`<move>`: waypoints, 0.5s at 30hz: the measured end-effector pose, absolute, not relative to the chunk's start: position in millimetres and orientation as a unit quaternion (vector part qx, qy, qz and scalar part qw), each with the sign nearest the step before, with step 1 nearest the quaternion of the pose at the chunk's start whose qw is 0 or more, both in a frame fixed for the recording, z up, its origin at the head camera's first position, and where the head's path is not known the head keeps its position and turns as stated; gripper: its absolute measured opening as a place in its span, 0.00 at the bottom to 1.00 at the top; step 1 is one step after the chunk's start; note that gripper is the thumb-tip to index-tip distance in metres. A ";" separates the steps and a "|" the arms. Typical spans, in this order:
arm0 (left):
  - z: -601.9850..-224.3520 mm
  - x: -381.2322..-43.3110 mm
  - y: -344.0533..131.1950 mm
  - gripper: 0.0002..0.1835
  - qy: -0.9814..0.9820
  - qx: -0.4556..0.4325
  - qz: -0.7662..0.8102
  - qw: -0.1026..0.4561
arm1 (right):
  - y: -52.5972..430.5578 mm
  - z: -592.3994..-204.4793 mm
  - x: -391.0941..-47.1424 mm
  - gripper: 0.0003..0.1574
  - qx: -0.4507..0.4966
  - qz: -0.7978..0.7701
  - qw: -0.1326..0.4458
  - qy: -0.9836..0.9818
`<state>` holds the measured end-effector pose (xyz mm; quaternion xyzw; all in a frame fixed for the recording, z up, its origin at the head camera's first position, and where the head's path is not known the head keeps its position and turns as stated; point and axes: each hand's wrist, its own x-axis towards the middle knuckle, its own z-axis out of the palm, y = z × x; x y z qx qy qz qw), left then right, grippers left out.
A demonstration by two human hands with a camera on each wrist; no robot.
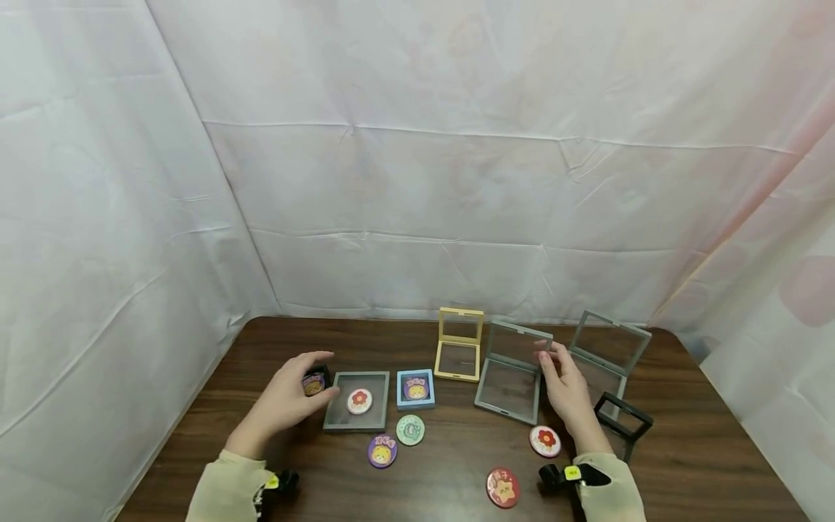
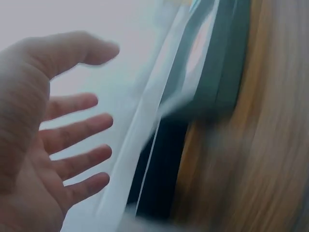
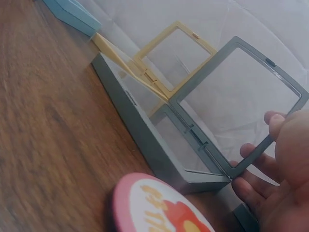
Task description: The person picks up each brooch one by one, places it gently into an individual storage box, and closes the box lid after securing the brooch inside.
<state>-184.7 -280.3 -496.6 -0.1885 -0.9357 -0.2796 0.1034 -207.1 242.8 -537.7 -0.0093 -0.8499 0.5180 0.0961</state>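
Note:
My left hand [image 1: 287, 391] hovers by a small black case [image 1: 316, 380] holding a purple bear badge. Its fingers [image 2: 82, 128] are spread and hold nothing in the left wrist view. Just right lies a shut grey display case [image 1: 356, 431] with a red-flower badge [image 1: 359, 401] inside. My right hand [image 1: 566, 384] pinches the lid edge of an opened grey display case [image 1: 509, 390], thumb in front and other fingers behind. Its lid [image 3: 236, 104] stands raised on the hinge, its base flat on the table. A white badge with a red flower [image 1: 544, 441] lies near that wrist.
A blue case [image 1: 415, 406] with a bear badge and an opened yellow case [image 1: 458, 376] stand mid-table. Purple [image 1: 382, 451], green [image 1: 410, 430] and red [image 1: 503, 487] badges lie in front. Another opened grey case [image 1: 609, 355] and an opened black case [image 1: 624, 417] stand right. White cloth [image 1: 417, 188] hangs behind.

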 end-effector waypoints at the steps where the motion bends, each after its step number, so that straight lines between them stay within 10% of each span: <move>1: -495.9 -183.7 -270.7 0.33 -0.936 -0.194 -0.277 0.101 | 244.3 -538.2 -207.1 0.28 -0.010 0.517 0.094 -0.851; 15: -488.0 -158.8 -188.7 0.20 -0.917 -0.306 -0.249 0.057 | 246.8 -537.4 -208.0 0.28 0.023 0.515 0.075 -0.854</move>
